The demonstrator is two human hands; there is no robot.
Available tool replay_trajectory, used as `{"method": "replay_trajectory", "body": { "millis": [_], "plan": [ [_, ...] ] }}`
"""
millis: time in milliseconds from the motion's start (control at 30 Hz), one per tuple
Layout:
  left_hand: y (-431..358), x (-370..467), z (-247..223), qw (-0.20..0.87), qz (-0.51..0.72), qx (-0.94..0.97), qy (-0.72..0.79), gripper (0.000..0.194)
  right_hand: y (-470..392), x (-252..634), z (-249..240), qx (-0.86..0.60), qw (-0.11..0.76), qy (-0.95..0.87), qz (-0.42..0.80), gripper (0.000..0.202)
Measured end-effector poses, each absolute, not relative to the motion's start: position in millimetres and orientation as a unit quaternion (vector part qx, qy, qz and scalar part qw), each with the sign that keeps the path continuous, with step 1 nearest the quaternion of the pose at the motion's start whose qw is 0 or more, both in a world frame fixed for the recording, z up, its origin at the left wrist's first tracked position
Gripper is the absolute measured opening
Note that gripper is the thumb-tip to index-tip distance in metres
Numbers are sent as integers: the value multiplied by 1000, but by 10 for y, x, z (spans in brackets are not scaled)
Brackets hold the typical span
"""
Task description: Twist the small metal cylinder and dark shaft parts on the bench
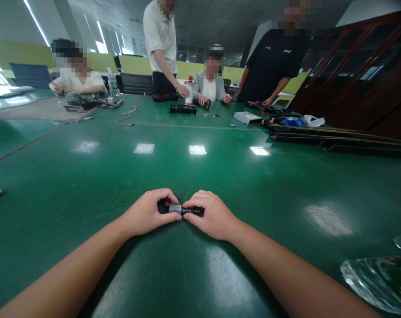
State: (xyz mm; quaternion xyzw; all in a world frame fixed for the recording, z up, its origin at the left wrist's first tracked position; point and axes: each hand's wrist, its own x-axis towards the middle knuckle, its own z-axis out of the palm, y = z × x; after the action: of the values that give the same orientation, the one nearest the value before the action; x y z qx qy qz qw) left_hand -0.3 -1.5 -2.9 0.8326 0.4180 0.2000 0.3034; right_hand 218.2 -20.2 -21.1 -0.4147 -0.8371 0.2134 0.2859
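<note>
Low over the green table, near the middle of the view, my two hands meet at a small metal part. My left hand grips its wider silver cylinder between thumb and fingers. With thumb and fingers closed, my right hand holds the thin dark threaded shaft of the same part. The cylinder and shaft lie in one line, roughly level. The fingertips of both hands nearly touch at the joint, and the palm sides are hidden.
A clear plastic bottle lies at the lower right. Far across are a black tray, a white bottle, a cord, a white box and long black strips. Several people are beyond.
</note>
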Motion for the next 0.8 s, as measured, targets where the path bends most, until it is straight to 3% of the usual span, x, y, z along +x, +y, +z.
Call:
{"method": "replay_trajectory", "body": {
  "millis": [800],
  "plan": [
    [-23, 19, -38, 302, 206, 828, 426, 20, -204, 2191, -203, -439, 298, -823, 204, 8]
  ]
}}
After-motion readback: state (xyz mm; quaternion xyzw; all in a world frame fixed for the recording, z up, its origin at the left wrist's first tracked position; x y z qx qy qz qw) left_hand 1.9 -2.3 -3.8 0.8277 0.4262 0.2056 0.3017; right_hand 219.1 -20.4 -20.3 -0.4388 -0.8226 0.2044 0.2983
